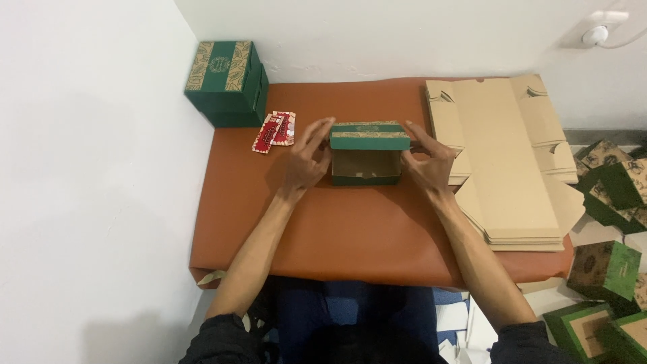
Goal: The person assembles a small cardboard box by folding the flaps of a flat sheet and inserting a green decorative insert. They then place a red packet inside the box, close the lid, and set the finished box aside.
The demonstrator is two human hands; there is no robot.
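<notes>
So the room is mostly plain white wall (pixel 81 168), running down the left side and across the top of the frame, with a white wall fitting (pixel 596 34) and its cord in the upper right corner. Filling the middle is a padded orange-brown table (pixel 337 236), smooth and a bit shiny, its near edge rolling off toward the person's dark-clothed lap at the bottom.

On the right half of the table sits a big stack of flat unfolded cardboard blanks (pixel 505 168), plain brown side up, hanging slightly past the table's right edge. Past that, along the right edge and lower right of the frame, there's a loose pile of green boxes (pixel 606 269) down on the floor, some tipped over. In the upper left corner of the table there's a neat stack of finished green boxes (pixel 226 84) with tan leafy bands on top, and just to its right a couple of small red and white packets (pixel 274 131) lying flat.

Dead centre is the small green box (pixel 367 154) being worked on. It's open toward the camera, so you see the bare brown inside, with a green and tan patterned flap across the top.

The left hand (pixel 306 162) is spread, fingers fanned out against the box's left end. The right hand (pixel 428 162) looks like it's pinching the flap's right corner, though that grip is hard to make out from here.
</notes>
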